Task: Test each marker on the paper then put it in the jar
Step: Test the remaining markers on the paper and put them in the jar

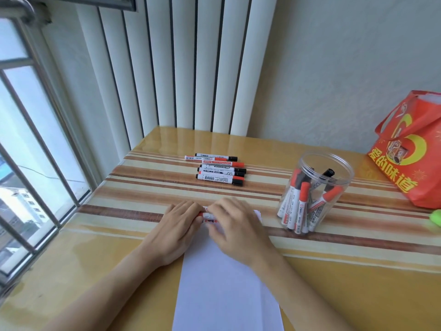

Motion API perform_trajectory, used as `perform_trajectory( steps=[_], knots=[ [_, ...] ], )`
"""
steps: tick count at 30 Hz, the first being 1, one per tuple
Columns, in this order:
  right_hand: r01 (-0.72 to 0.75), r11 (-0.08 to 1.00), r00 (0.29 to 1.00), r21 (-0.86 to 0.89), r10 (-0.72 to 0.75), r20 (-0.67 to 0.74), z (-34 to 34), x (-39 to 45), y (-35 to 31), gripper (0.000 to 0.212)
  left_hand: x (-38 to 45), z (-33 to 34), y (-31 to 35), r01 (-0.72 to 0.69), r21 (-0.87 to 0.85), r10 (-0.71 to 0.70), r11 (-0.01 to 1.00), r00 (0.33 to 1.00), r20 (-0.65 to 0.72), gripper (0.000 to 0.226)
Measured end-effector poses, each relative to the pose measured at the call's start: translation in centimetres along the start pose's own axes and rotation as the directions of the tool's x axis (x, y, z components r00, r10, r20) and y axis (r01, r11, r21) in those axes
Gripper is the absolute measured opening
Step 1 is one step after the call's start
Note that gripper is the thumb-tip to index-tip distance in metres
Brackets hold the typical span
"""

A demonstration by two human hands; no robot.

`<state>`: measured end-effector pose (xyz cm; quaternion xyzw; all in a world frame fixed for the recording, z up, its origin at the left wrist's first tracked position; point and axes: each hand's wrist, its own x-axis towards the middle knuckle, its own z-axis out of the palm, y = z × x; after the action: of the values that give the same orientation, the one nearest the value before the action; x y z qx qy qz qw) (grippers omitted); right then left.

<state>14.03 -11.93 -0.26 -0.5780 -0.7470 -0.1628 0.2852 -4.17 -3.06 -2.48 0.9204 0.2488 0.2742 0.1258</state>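
Note:
A white sheet of paper [224,283] lies on the striped table in front of me. Over its far end, both hands hold one red-capped white marker [207,215] lying crosswise. My left hand [177,231] grips its red cap end. My right hand [235,229] grips the white barrel. Most of the marker is hidden by my fingers. Several more markers [218,169] lie in a row farther back on the table. A clear plastic jar [315,194] stands open to the right, with several red and black markers in it.
A red gift bag [410,149] stands at the table's right edge, with a green object [435,217] below it. White vertical blinds [191,68] hang behind the table. A barred window [31,139] runs along the left side.

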Motion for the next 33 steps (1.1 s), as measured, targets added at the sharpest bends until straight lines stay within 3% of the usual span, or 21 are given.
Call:
perform_trajectory(
  steps=[6, 16, 19, 23, 26, 28, 30, 31, 33],
  knots=[
    [0.003, 0.993, 1.000, -0.115, -0.001, 0.012, 1.4, -0.3, -0.8, 0.027, 0.0, 0.2, -0.2, -0.013, -0.031, 0.013, 0.999, 1.000, 0.004, 0.033],
    [-0.028, 0.997, 0.991, -0.076, 0.037, 0.125, 0.5, -0.1, -0.7, 0.035, 0.0, 0.1, -0.2, -0.032, -0.047, 0.029, 0.998, 0.998, -0.058, 0.039],
    [-0.078, 0.992, 0.976, -0.095, 0.095, 0.194, -0.2, -0.2, -0.2, 0.038, 0.0, 0.1, -0.3, -0.035, 0.000, 0.035, 0.999, 0.995, -0.095, 0.040],
    [-0.233, 0.972, 0.959, -0.009, 0.231, 0.164, -1.5, 0.1, 1.2, 0.035, 0.1, 0.2, -0.4, 0.065, 0.071, -0.055, 0.995, 0.989, -0.136, 0.027],
    [-0.420, 0.886, 0.900, 0.197, 0.379, 0.216, -2.4, 0.6, 2.1, 0.019, 0.0, 0.5, -0.6, 0.137, 0.123, -0.129, 0.983, 0.989, -0.071, 0.030],
    [-0.479, 0.815, 0.873, 0.325, 0.407, 0.267, -3.0, 0.6, 2.4, 0.040, 0.0, 0.7, -0.7, 0.154, 0.149, -0.155, 0.977, 0.988, -0.004, 0.044],
    [-0.489, 0.736, 0.872, 0.467, 0.414, 0.262, -3.5, 0.5, 2.6, 0.043, 0.1, 0.7, -0.8, 0.152, 0.175, -0.166, 0.973, 0.983, 0.071, 0.057],
    [-0.511, 0.662, 0.857, 0.549, 0.445, 0.260, -3.5, 0.3, 2.8, 0.040, 0.1, 0.7, -0.8, 0.146, 0.184, -0.167, 0.972, 0.981, 0.103, 0.061],
    [-0.556, 0.376, 0.787, 0.741, 0.524, 0.325, -3.5, 0.0, 3.2, 0.040, 0.1, 0.7, -0.8, 0.134, 0.206, -0.168, 0.969, 0.973, 0.156, 0.068]
  ],
)
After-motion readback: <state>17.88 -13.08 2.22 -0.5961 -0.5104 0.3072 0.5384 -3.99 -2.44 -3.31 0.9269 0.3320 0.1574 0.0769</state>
